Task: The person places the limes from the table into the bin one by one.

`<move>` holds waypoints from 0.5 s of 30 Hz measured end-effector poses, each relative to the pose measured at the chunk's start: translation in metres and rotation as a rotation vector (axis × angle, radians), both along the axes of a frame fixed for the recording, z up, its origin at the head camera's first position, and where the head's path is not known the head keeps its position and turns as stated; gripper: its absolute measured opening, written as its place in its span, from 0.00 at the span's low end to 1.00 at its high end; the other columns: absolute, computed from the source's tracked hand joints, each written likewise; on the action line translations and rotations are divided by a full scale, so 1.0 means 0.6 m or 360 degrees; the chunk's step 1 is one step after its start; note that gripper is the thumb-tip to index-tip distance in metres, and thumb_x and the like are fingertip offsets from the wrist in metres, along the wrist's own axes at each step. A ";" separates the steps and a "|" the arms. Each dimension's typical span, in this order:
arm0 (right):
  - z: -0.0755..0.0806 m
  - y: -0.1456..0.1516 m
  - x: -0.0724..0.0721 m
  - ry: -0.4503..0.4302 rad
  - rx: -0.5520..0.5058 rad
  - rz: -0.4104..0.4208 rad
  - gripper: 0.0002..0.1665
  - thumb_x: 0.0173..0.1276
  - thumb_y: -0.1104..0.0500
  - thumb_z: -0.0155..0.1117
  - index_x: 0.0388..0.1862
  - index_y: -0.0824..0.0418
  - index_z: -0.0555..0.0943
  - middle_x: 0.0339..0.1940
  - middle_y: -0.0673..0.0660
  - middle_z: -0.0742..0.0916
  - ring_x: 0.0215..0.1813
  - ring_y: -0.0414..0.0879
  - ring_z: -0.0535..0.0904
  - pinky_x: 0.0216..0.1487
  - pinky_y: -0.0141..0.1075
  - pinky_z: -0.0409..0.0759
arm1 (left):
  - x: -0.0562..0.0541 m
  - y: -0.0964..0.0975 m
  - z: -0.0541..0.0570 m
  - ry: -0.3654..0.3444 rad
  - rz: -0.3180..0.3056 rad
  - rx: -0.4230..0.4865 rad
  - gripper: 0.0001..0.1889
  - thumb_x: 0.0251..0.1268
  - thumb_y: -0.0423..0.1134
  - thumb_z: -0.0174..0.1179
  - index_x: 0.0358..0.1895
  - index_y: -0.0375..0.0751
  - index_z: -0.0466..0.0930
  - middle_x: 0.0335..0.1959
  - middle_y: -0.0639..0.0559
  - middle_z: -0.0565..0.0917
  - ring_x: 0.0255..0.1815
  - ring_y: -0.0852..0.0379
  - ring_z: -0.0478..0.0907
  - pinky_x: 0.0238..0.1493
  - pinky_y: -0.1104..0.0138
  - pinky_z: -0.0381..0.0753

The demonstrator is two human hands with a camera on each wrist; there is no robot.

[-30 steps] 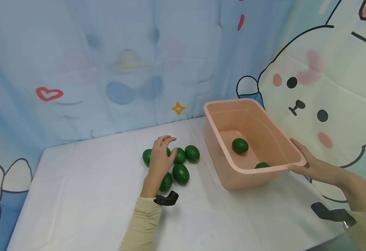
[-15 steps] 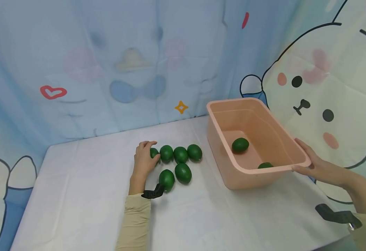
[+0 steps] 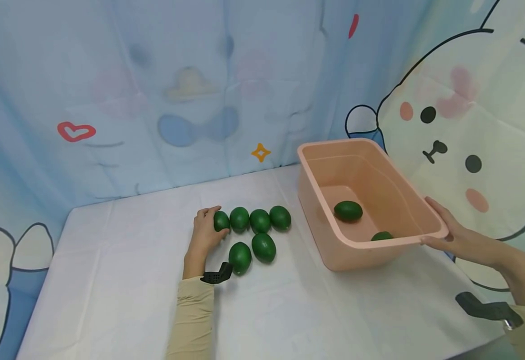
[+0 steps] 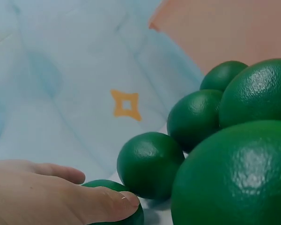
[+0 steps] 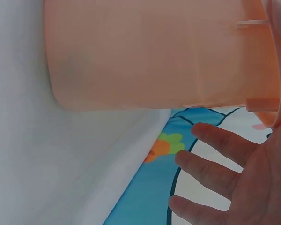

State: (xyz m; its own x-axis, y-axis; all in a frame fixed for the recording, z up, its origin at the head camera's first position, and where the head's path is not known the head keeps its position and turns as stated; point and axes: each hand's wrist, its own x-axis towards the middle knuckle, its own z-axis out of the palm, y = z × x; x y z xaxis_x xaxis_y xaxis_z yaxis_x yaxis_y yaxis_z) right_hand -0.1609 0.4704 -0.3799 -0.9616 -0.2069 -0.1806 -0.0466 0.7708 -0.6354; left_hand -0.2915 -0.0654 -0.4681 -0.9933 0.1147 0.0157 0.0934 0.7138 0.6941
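Green and glossy, the leftmost fruit (image 3: 221, 220) sits on the white-covered bench (image 3: 123, 280), with the left hand's (image 3: 203, 231) thumb and fingers curled round it. Five other fruits (image 3: 264, 247) lie just to its right, some touching. Further right stands a pink bin (image 3: 366, 257) with two more fruits (image 3: 348, 211) inside; the right hand (image 3: 460, 241) touches its near right corner, fingers spread apart.

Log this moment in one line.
left hand: grips leftmost green fruit | right hand: grips pink bin at rim | bin: two green fruits visible | table: five others
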 end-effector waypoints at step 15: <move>0.006 -0.004 0.005 -0.0031 -0.0020 -0.0023 0.58 0.70 0.52 0.55 0.73 0.39 0.19 0.75 0.70 0.40 0.66 0.72 0.49 0.52 0.76 0.58 | -0.002 0.005 -0.007 -0.0061 -0.0025 0.0018 0.36 0.57 0.37 0.66 0.70 0.45 0.62 0.69 0.35 0.58 0.70 0.37 0.57 0.64 0.45 0.66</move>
